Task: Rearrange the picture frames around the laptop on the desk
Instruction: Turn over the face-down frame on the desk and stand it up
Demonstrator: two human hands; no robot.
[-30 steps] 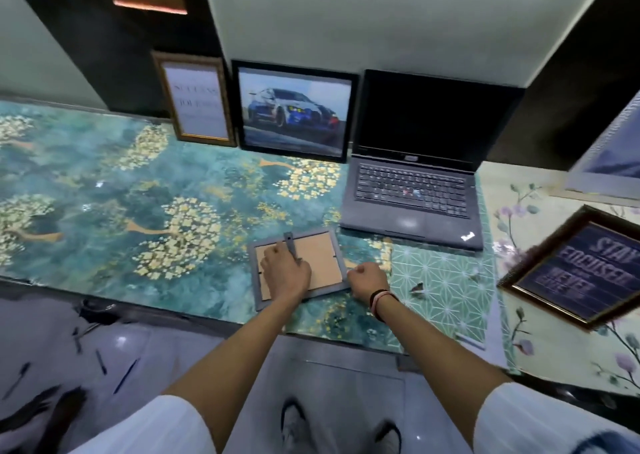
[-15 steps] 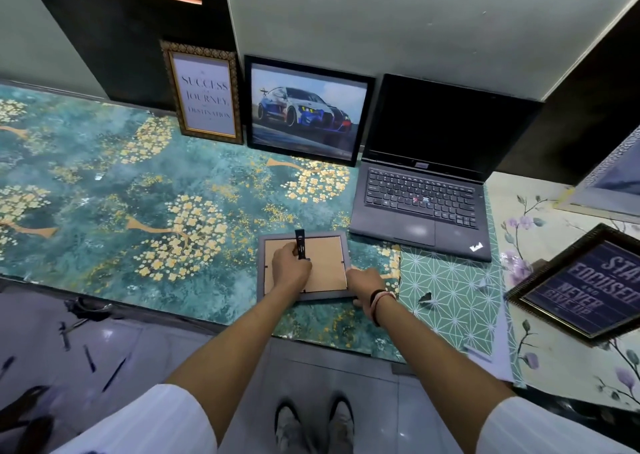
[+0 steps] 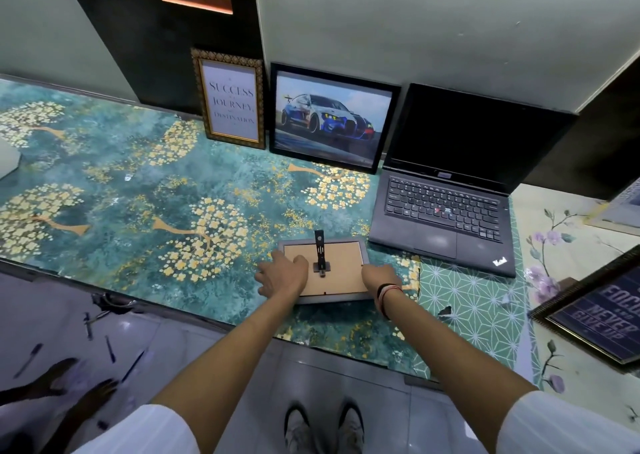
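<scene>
A small grey picture frame (image 3: 341,263) lies face down near the desk's front edge, just left of the open black laptop (image 3: 443,207). Its brown backing faces up and its black stand (image 3: 319,251) sticks upright. My left hand (image 3: 284,273) lies over the frame's left edge and my right hand (image 3: 379,275) grips its right edge. Against the back wall lean a gold-framed "Success" print (image 3: 232,101) and a black-framed car picture (image 3: 332,121), both left of the laptop. A dark "Focused" frame (image 3: 602,311) lies flat at the right.
The desk (image 3: 138,193) has a teal cover with gold trees, with a green patterned mat (image 3: 478,301) under the laptop's front. Another framed picture (image 3: 623,207) shows at the far right edge. Pens (image 3: 110,348) lie on the floor, and another person's feet (image 3: 52,381) are at bottom left.
My left hand has let go of the stand and moved to the frame's left edge. The stand now stands upright. The frame has turned squarer to the desk edge.
</scene>
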